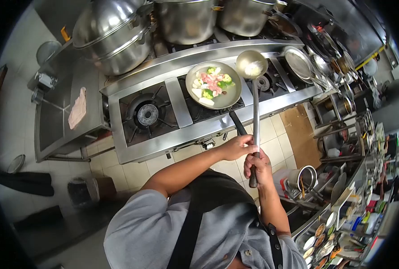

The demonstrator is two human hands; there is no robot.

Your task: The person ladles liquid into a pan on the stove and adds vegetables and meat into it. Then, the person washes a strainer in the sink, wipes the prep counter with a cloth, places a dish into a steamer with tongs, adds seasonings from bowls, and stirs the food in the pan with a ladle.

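Observation:
A frying pan (pixel 198 102) sits over a burner and holds broccoli (pixel 226 78), pink pieces (pixel 213 82) and pale chunks (pixel 206 101). Its black handle (pixel 237 123) runs down to my left hand (pixel 236 148), whose fingers close round the handle's end and partly hide it. My right hand (pixel 259 166) is wrapped round the dark grip of a long ladle (pixel 256 112), just right of my left hand. The ladle's bowl (pixel 252 64) is beside the pan's right rim, with something whitish and bright inside; whether it is food or glare is unclear.
A bare burner (pixel 148 114) lies left of the pan, another (pixel 262 83) to its right. Large metal pots (pixel 186 20) line the back. A cloth (pixel 78 110) lies on the left steel counter (pixel 51 130). Strainers (pixel 298 63) and shelves with cookware stand at the right.

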